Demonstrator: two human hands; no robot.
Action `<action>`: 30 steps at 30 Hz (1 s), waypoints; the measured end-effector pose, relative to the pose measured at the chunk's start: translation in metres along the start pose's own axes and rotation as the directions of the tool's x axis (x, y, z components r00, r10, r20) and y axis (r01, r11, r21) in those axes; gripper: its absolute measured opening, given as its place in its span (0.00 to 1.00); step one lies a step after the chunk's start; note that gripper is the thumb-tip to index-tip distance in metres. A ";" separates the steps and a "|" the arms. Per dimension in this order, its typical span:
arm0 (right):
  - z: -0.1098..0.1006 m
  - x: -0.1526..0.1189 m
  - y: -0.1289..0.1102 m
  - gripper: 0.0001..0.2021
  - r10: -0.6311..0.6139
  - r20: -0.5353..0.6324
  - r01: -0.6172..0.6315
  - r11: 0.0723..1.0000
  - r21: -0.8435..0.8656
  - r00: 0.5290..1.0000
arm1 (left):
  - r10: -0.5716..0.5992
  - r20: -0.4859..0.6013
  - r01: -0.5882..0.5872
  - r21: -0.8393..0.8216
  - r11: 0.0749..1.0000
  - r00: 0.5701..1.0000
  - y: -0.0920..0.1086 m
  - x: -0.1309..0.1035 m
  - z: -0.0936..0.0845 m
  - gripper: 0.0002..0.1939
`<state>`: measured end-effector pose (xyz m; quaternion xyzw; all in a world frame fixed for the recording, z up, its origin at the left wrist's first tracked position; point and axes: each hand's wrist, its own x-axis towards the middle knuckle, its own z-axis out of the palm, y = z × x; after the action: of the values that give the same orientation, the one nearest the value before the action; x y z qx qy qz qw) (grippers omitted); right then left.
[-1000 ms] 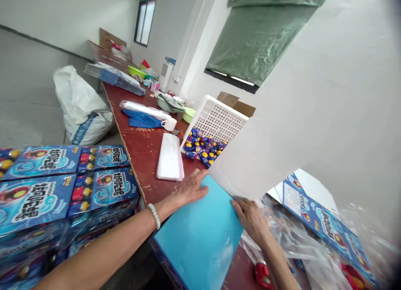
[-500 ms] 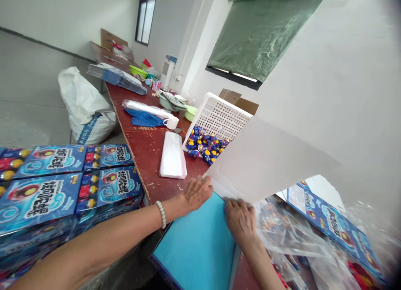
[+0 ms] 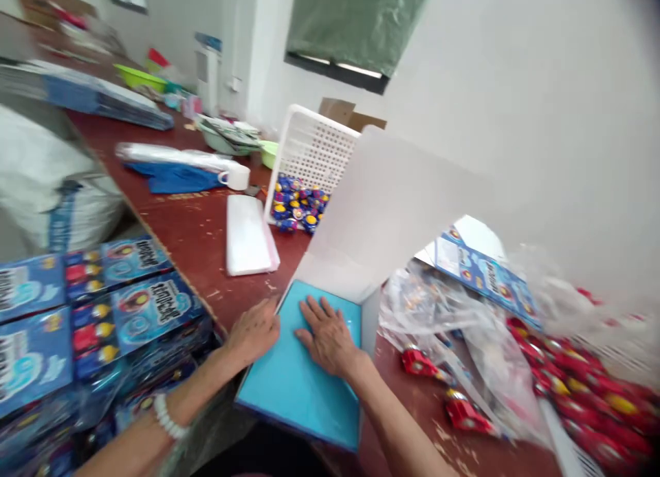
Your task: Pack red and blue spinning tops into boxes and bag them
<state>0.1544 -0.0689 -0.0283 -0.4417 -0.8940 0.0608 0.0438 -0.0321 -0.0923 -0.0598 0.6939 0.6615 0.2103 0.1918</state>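
Note:
A box with a bright blue inner face [image 3: 304,387] lies at the table's near edge, its pale whitish flap [image 3: 392,202] standing up at the far end. My left hand [image 3: 255,334] has its fingers bent over the box's left edge; its fingertips are partly hidden. Flat on the blue face, near the flap's fold, rests my right hand [image 3: 330,336] with fingers spread. Clear plastic bags [image 3: 438,305] and red toy cars [image 3: 416,360] lie to the right of the box.
A tilted white basket [image 3: 314,150] holds blue-and-yellow toys beyond the box. Left of it are a white stack of sheets [image 3: 249,236] and a white mug [image 3: 238,177]. Packed blue boxes [image 3: 155,302] stand left of the table. Many red toys [image 3: 603,401] lie far right.
My right hand has moved from the flap's fold onto the blue face and spread flat. My left hand has come back along the left edge. The view has swung right, showing red toys.

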 end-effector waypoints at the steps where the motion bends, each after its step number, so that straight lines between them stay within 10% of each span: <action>1: 0.002 0.001 -0.002 0.28 -0.001 0.023 0.000 0.999 0.051 1.000 | 0.020 0.015 -0.020 0.003 1.000 1.000 0.001 0.001 -0.002 0.24; 5: -0.018 -0.008 -0.010 0.29 -0.006 -0.033 0.010 0.992 0.125 0.999 | 0.071 0.021 -0.070 -0.037 0.997 0.997 -0.004 0.005 -0.012 0.26; 9: -0.050 -0.049 0.000 0.21 -0.043 -0.485 0.167 0.962 0.215 0.873 | 0.032 0.017 -0.030 -0.087 0.996 0.999 -0.022 0.009 -0.020 0.25; 14: -0.030 -0.119 0.082 0.26 0.429 -0.397 -0.459 0.888 0.023 0.811 | 0.114 -0.126 -0.097 0.136 0.986 0.985 -0.019 0.006 -0.026 0.34; 18: 0.002 -0.150 0.135 0.28 0.550 -0.287 -0.584 0.810 -0.045 0.784 | 0.459 -0.345 -0.387 0.258 0.885 0.819 0.012 -0.009 -0.012 0.37; 20: 0.006 -0.156 0.146 0.28 0.567 -0.267 -0.600 0.798 -0.055 0.779 | 0.587 -0.254 -0.524 0.276 0.806 0.769 0.020 -0.014 0.003 0.34; 24: -0.010 -0.159 0.157 0.16 0.551 -0.240 -0.573 0.819 -0.028 0.799 | 0.535 0.080 -0.531 0.305 0.790 0.841 0.015 -0.016 0.031 0.29; 27: -0.034 -0.157 0.153 0.14 0.512 -0.309 -0.532 0.846 0.025 0.801 | 0.481 0.139 -0.499 0.313 0.808 0.866 0.011 -0.014 0.034 0.28; 30: -0.061 -0.144 0.124 0.23 0.456 -0.556 -0.441 0.881 0.171 0.695 | 0.475 0.164 -0.503 0.275 0.820 0.864 0.017 -0.016 0.026 0.28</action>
<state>0.3467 -0.1041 0.0104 -0.6424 -0.7014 -0.0572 0.3035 -0.0042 -0.1090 -0.0725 0.8701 0.4765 0.1158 0.0497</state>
